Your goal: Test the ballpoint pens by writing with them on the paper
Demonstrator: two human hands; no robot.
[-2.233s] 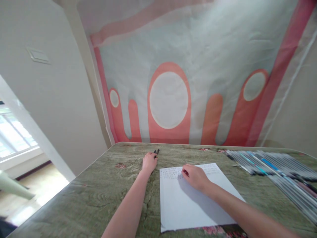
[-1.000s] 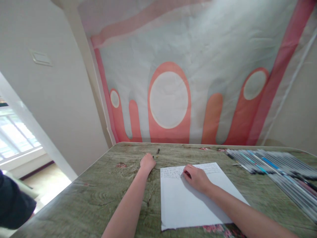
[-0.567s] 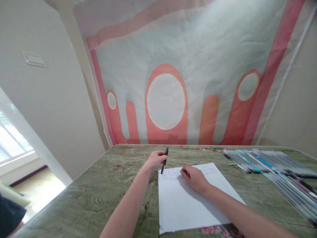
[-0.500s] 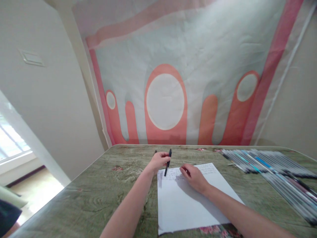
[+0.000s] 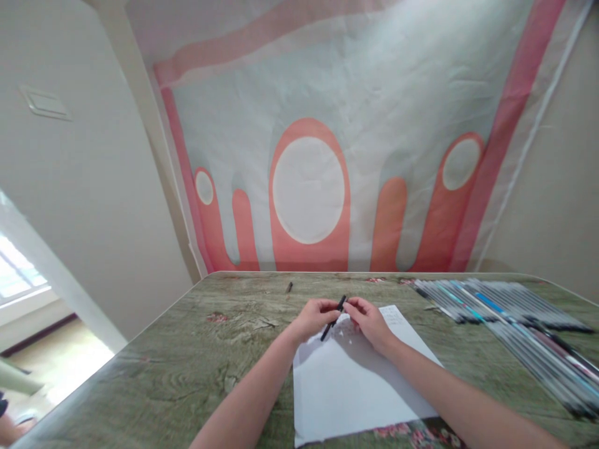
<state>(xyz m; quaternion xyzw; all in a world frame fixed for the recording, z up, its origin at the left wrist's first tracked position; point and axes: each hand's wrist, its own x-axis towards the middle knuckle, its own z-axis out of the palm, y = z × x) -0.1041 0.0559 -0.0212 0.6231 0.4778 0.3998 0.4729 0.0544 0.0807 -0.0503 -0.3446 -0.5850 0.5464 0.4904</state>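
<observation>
The left hand [image 5: 314, 319] has a narrow pinch grip on a black pen [image 5: 328, 329], thumb and fingertips closed around its shaft. The pen is tilted over the far part of a white sheet of paper [image 5: 355, 393], with its lower end pointing back toward the person and its upper end leaning toward the right hand [image 5: 369, 319]. The right hand is bent, with its fingertips drawn together right beside that upper end; whether they touch the pen, or hold anything small, I cannot tell.

The step in hand looks like a two-handed handling of the pen above the paper, rather than writing: the shaft is held across the gap between the hands, and I cannot tell whether the lower end meets the sheet. Small handwriting shows along the far edge of the paper, partly hidden by the hands and their shadows.

As a judgement, a next move at the pen's upper end calls for the left hand to keep the shaft steady while the right fingertips find a sure, light hold there.

The paper lies flat on the wood-patterned table [image 5: 187, 368]. Beyond the left hand, well apart from it, lies a short dark piece [image 5: 289, 287]. Off to the right, slim grey sticks [image 5: 528, 305] lie in close rows, perhaps pens or refills.
</observation>
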